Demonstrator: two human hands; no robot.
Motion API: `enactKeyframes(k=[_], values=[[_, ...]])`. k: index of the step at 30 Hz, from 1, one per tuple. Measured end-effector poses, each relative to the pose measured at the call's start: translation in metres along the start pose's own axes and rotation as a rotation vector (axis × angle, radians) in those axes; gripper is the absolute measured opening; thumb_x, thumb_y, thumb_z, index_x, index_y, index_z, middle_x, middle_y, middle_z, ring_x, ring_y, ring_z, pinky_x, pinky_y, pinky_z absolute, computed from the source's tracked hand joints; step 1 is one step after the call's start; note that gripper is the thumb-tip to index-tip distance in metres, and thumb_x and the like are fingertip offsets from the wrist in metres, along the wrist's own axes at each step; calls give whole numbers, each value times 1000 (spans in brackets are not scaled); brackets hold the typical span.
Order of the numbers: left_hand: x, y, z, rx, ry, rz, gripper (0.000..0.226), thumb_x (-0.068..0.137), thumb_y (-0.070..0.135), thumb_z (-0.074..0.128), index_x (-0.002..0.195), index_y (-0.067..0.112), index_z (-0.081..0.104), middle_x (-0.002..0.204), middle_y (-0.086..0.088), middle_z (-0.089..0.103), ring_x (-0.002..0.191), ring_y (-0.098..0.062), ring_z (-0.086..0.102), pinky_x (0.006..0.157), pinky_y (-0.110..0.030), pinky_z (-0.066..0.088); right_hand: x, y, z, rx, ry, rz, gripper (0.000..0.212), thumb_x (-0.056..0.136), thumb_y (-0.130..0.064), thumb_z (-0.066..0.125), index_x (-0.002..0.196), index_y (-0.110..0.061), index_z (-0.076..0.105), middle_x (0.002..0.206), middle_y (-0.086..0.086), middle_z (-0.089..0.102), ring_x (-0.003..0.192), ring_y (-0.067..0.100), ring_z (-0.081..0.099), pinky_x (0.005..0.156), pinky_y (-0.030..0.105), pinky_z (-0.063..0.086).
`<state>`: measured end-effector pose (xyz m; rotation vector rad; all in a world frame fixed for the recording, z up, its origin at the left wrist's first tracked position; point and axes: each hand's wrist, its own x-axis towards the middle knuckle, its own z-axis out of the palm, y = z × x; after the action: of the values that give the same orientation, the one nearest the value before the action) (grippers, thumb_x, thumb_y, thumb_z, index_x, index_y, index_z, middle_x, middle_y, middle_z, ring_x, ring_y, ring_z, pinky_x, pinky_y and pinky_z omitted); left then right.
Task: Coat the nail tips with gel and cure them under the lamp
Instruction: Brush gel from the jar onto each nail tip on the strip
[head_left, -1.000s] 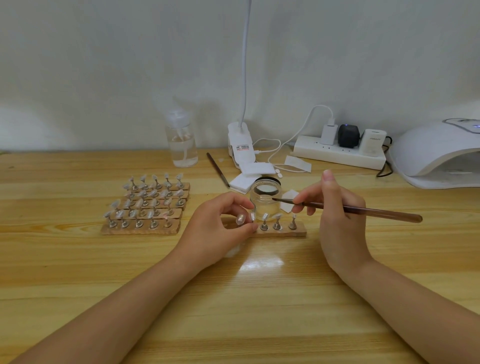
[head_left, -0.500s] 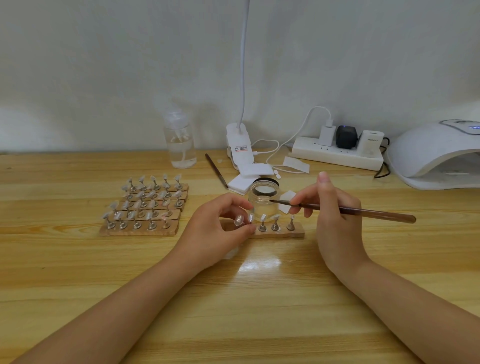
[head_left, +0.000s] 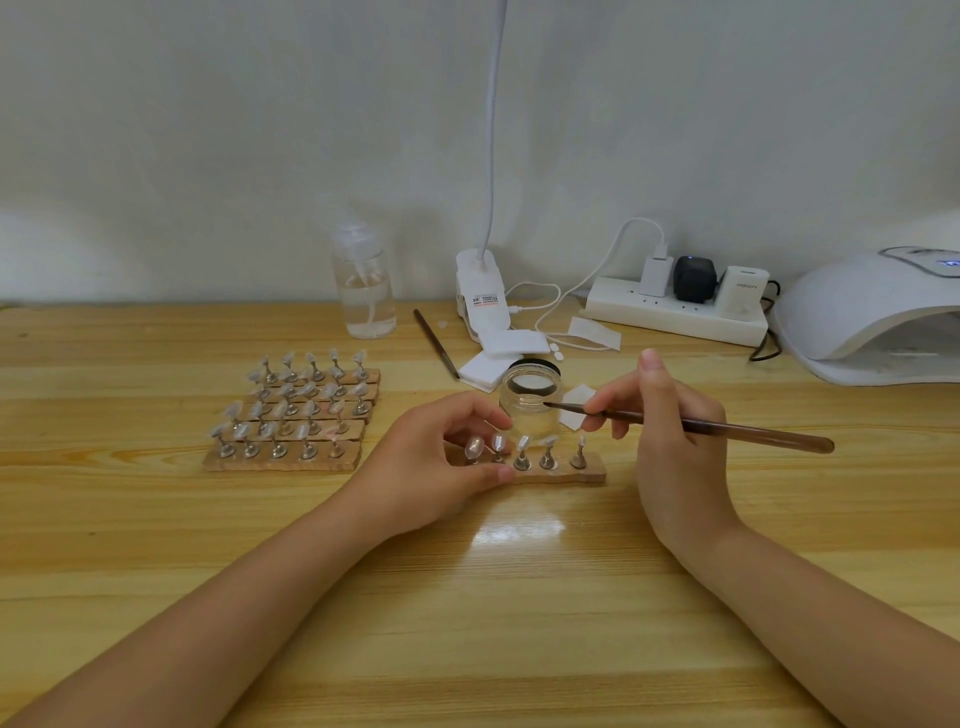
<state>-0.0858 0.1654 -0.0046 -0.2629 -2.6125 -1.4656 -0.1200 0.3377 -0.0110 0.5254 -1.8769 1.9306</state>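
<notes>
Bare tabletop (head_left: 493, 623) fronts strip (head_left: 582, 470); brush (head_left: 691, 427) seemingly touches jar (head_left: 524, 410) rim.

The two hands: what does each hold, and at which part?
The right hand pinches the brush near its bristle end. The left hand grips the left end of the wooden strip with nail tips.

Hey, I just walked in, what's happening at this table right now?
A person is working on nail tips mounted on a wooden strip. The left hand grips the strip's left end, while the right hand holds a thin brush with its tip at the open glass jar just behind the strip. More strips of nail tips wait to the left, and the curing lamp sits at far right, with nothing visible inside.
</notes>
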Motion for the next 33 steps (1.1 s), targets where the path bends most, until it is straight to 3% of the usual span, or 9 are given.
enactKeyframes(k=[6, 10, 15, 19, 23, 27, 30, 33], values=[[1, 2, 0, 38, -28, -3, 24, 71, 17, 76, 88, 29, 64, 70, 16, 56, 64, 9, 49, 60, -3, 39, 0, 1, 0, -6, -3, -9, 46, 92, -28, 34, 57, -16, 61, 53, -8, 62, 53, -2, 55, 56, 7, 39], [3, 3, 4, 93, -10, -2, 20, 72, 28, 75, 84, 37, 61, 79, 15, 60, 68, 6, 50, 62, -4, 39, 0, 1, 1, -19, 2, -16, 47, 94, -26, 34, 57, -17, 61, 53, -9, 62, 53, -4, 54, 56, 6, 39], [3, 3, 6, 149, 1, 34, 22, 77, 21, 72, 76, 37, 58, 70, 16, 53, 67, 5, 48, 61, -5, 36, 0, 0, 1, -4, 2, -4, 46, 93, -28, 36, 56, -16, 61, 52, -7, 62, 52, -3, 54, 55, 7, 39], [2, 3, 8, 141, 4, 56, 21, 78, 17, 70, 75, 33, 58, 75, 10, 58, 71, -4, 53, 64, -13, 39, 0, 0, 1, -14, -1, -9, 48, 96, -25, 36, 56, -17, 61, 52, -6, 63, 52, -3, 54, 55, 7, 39], [0, 2, 10, 186, 13, 114, 21, 80, 17, 67, 73, 34, 57, 75, 12, 59, 73, 0, 53, 65, -12, 40, 0, -1, 1, -3, 3, 8, 46, 90, -32, 35, 56, -17, 61, 52, -6, 62, 52, -2, 55, 55, 8, 39], [-5, 4, 12, 198, 82, 216, 22, 80, 17, 66, 73, 34, 55, 83, 12, 64, 86, -4, 56, 82, -29, 44, 0, -1, 0, -5, 2, 9, 43, 90, -31, 36, 58, -18, 62, 53, -7, 63, 53, -2, 55, 55, 8, 39], [-9, 8, 12, 112, 206, 299, 19, 79, 11, 68, 76, 27, 58, 90, 16, 66, 95, 1, 58, 100, -47, 37, 1, -1, 0, -26, -4, -17, 41, 95, -28, 44, 62, -14, 64, 56, -8, 63, 54, -2, 53, 58, 8, 40], [-10, 9, 12, 32, 326, 305, 11, 80, 9, 67, 80, 19, 62, 87, 16, 68, 91, 6, 59, 101, -58, 33, 2, -3, 1, -15, 2, 2, 32, 84, -36, 50, 65, -14, 65, 56, -8, 63, 51, -2, 52, 59, 7, 40]])
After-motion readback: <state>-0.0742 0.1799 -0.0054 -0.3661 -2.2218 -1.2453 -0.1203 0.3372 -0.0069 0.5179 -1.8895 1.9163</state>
